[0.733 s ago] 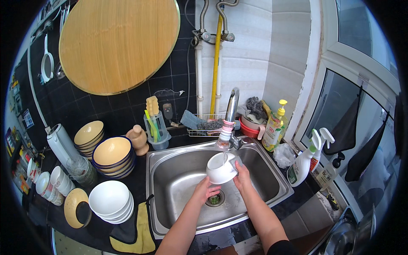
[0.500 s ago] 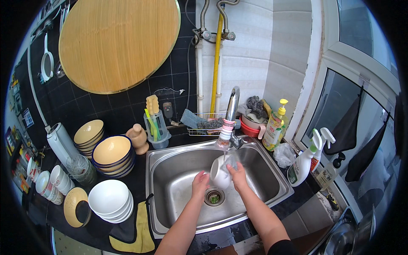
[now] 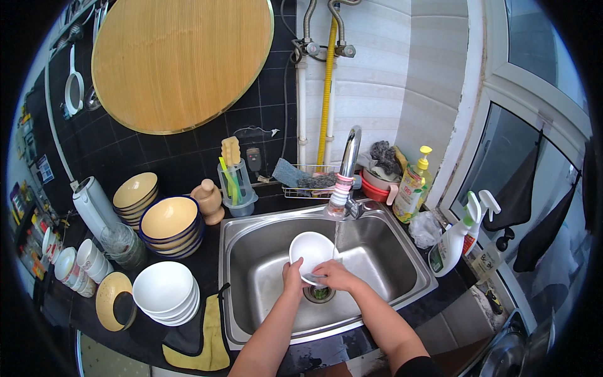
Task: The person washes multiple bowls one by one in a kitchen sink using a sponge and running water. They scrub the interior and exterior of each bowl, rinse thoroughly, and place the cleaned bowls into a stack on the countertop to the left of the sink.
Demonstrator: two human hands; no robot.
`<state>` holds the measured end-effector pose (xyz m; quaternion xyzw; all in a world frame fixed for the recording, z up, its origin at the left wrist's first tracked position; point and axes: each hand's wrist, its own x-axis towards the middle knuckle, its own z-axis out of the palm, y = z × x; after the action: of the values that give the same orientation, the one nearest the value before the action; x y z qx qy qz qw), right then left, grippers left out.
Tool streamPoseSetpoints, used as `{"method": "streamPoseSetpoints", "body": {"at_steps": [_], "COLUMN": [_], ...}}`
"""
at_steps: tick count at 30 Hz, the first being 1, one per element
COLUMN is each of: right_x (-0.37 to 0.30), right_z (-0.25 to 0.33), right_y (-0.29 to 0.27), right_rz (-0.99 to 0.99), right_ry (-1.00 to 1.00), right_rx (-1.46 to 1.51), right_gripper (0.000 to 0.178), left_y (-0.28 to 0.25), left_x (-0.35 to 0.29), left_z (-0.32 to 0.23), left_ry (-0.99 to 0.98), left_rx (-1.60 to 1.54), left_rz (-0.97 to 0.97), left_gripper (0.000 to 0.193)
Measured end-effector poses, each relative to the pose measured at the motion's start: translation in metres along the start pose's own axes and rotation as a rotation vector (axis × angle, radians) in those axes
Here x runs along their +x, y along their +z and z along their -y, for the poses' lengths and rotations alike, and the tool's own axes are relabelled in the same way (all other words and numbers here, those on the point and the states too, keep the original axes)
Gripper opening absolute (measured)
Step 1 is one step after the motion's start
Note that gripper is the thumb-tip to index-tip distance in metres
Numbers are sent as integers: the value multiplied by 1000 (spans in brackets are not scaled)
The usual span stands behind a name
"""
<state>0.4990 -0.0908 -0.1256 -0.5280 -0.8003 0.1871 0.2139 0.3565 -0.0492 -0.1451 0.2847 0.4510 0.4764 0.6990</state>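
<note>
A white bowl is tilted over the sink drain, its hollow facing me. My left hand grips the bowl's near left rim, thumb toward the inside. Bent fingers of my right hand reach over the near right rim and press against the inside. Under those fingertips shows a pale greyish patch, too small to make out. Water runs from the chrome faucet just behind the bowl's right side. Around both hands lies the stainless steel sink.
Left of the sink stand stacked white bowls, blue-rimmed bowls and a yellow-black cloth. A brush holder and a wire rack line the back. On the right are a yellow-pump bottle and spray bottles.
The white bowl has come down and left from under the faucet and turned its hollow toward me. My left hand has closed on its rim; my right hand has moved lower, into it.
</note>
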Motion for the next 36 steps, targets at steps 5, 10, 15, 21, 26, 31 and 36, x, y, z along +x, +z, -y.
{"method": "streamPoseSetpoints", "body": {"at_steps": [5, 10, 15, 21, 26, 31, 36], "right_x": [-2, 8, -3, 6, -6, 1, 0], "right_z": [-16, -6, -13, 7, 6, -7, -3], "right_y": [1, 11, 6, 7, -2, -12, -22], "right_rz": [-437, -404, -72, -339, -47, -621, -722], "right_ry": [397, 96, 374, -24, 163, 283, 289], "right_rx": [-141, 353, -3, 347, 57, -236, 65], "right_gripper": [21, 20, 21, 20, 13, 27, 28], "left_y": [10, 9, 3, 9, 1, 2, 1], "left_x": [-16, -5, -1, -13, -1, -12, -9], "left_z": [-2, 23, 13, 11, 8, -3, 4], "left_ry": [-72, -140, 139, -88, 134, -111, -182], "left_rx": [207, 189, 126, 72, -8, 7, 160], "left_rz": [153, 253, 32, 102, -88, -24, 152], "left_gripper": [54, 56, 50, 48, 43, 40, 43]}}
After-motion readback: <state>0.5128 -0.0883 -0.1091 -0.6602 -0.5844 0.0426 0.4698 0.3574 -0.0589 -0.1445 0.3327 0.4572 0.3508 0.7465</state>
